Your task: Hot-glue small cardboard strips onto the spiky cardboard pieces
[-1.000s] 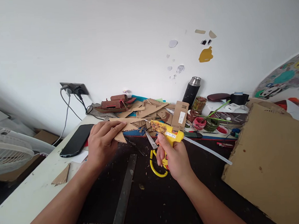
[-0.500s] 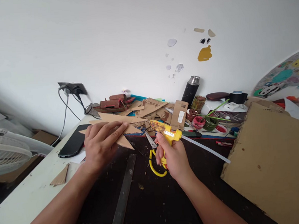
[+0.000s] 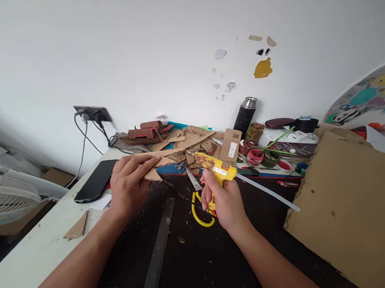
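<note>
My left hand is closed on pointed cardboard pieces, its fingers pressed along their top and its palm hiding their left part. A yellow hot glue gun sits in my right hand, fingers wrapped round the handle. Its nozzle points left, close to the right tip of the cardboard; whether they touch I cannot tell. A clear glue stick sticks out from the gun's back. Beneath the gun lie scissors with yellow handles. A dark metal ruler lies on the black mat.
Cardboard scraps are heaped at the back beside brown model boats. A black thermos and paint jars stand back right. A big cardboard sheet lies right. At left are a phone and a fan.
The cardboard in my left hand has tilted, so its edge now faces me and less of its flat side shows. The glue gun has shifted slightly right.
</note>
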Available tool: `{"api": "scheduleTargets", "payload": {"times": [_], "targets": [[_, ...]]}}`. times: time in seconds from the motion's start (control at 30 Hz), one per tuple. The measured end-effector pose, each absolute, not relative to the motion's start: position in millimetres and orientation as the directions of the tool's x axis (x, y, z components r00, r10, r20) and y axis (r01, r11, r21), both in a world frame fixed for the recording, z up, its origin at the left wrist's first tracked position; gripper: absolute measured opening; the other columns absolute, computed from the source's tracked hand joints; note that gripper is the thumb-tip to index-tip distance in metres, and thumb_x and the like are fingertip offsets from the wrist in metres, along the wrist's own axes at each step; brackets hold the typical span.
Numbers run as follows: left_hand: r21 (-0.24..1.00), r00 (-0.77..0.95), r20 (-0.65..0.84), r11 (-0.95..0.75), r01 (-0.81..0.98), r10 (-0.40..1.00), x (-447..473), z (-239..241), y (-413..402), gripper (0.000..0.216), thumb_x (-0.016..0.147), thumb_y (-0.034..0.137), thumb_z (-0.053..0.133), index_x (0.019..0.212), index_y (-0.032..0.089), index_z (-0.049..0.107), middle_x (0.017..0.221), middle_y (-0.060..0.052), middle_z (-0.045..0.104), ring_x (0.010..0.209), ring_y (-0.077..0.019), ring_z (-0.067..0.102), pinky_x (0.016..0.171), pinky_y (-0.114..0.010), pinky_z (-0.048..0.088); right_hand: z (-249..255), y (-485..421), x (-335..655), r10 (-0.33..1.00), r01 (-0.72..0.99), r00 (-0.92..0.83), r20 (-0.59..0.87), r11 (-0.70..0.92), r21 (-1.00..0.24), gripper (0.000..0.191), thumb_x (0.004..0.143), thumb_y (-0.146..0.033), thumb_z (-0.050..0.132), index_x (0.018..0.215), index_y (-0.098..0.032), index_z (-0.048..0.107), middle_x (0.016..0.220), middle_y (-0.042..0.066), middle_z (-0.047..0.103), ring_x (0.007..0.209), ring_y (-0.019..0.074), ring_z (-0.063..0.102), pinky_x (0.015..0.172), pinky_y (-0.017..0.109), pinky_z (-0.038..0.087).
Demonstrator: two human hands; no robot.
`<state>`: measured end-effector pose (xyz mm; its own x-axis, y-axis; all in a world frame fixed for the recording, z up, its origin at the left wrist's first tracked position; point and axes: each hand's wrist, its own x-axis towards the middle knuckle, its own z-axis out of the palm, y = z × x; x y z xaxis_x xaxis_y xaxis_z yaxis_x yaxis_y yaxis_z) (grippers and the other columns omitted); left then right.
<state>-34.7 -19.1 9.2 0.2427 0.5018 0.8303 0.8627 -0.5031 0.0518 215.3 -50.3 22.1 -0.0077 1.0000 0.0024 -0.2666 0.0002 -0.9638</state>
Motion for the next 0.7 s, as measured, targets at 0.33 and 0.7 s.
{"api": "scheduleTargets", "payload": {"times": [0.33,0.7], "targets": [[0.043,0.279,0.822,-0.543,0.838,0.496,-35.4,10.3,-18.5,0.039,0.098,0.014,0.063,0.13,0.031,0.078,0.117,-0.007,0.083,0.101,-0.029,0.072,0.089,-0.045,0.056,21.7,-49.0,215.9,1.0,-0.301,-0.008,-0.003,-0.006,-0.953,0.061,0.08,-0.078,0.082,0.071,-0.021,0.065,0.042,-0.007,0.048,0.034,0.0134,0.053,0.038,0.025,0.044],[0.062,0.259,0.823,-0.534,0.843,0.505,-36.1,10.8,-18.0,0.033,0.101,0.016,0.062,0.126,0.03,0.079,0.115,-0.007,0.083,0.103,-0.0279,0.073,0.092,-0.045,0.057,24.1,-50.0,215.7,0.999,-0.281,-0.049,-0.022,-0.035,-0.959,0.062,0.08,-0.079,0.08,0.068,-0.021,0.061,0.041,-0.007,0.046,0.033,0.0133,0.052,0.038,0.025,0.044]]}}
